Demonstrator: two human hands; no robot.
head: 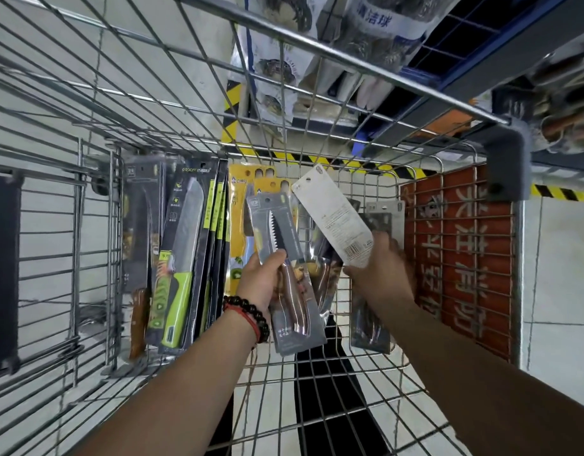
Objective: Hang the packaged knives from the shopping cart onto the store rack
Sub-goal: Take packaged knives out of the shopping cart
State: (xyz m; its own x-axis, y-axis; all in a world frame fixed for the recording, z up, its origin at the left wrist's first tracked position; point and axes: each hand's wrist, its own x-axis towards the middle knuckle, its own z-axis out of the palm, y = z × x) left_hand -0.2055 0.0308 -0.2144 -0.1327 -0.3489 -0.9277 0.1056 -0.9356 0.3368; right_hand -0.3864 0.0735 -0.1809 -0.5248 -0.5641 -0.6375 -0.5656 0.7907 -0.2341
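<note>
Now, line by line:

Left hand [262,278]: sitting at centre frame, its fingers wrapping the lower half of a serrated knife pack [284,268], thumb pressing on the front of the card.

Right hand [379,264]: sitting right of centre, blurred, fingers pinching the bottom edge of a white-backed pack [333,215] turned back side out, barcode showing.

Where the packs are lying: both are being held up inside the shopping cart [317,373]; more knife packs are leaning along its far wall, a green-handled knife pack [182,258] at left of centre, yellow packs [247,199] behind the serrated one, a grey pack [376,281] behind the right hand.

Handling, as a judgement: these are looking like light, flat, stiff cards under slick plastic blisters, weighing heaviest at the handle end, so likely tipping if pinched at a corner.

Where to take hold: the lower card over the handle is seeming best, leaving the hang hole at the top free for a hook.

Risk: the glossy plastic is probably sliding between stacked packs.

Store rack [415,34]: showing at the upper right, with bagged goods hanging; no knife hooks are showing.
</note>
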